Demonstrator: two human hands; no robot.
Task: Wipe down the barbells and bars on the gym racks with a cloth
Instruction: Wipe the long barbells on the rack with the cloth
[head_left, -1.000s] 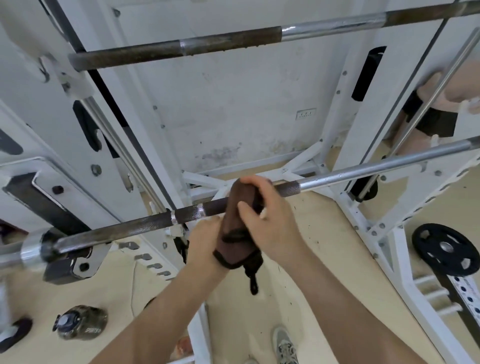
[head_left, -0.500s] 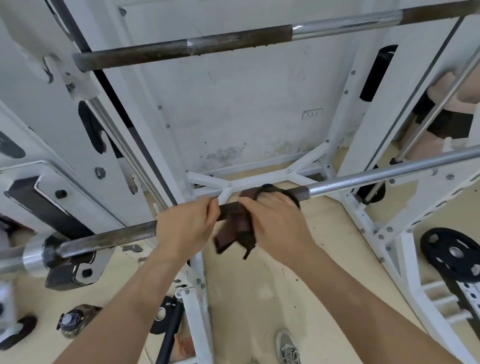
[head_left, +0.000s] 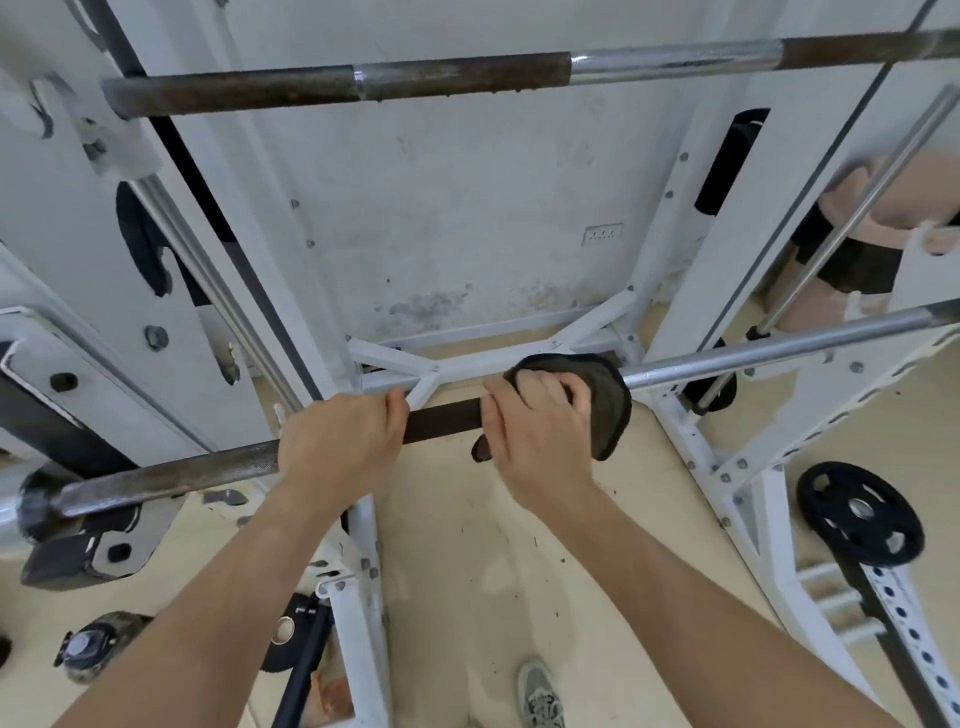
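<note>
Left hand clenched bare on lower barbell, right hand just beside it grasping cloth around the bar: squeeze and twist toward the chrome end.

White painted wall straight ahead, scuffed and stained grey near its base, with a small socket plate set into it. Below, a pale beige floor speckled with dark flecks. A black weight plate sits at the right, and a camouflage-patterned bottle lies at lower left.
</note>
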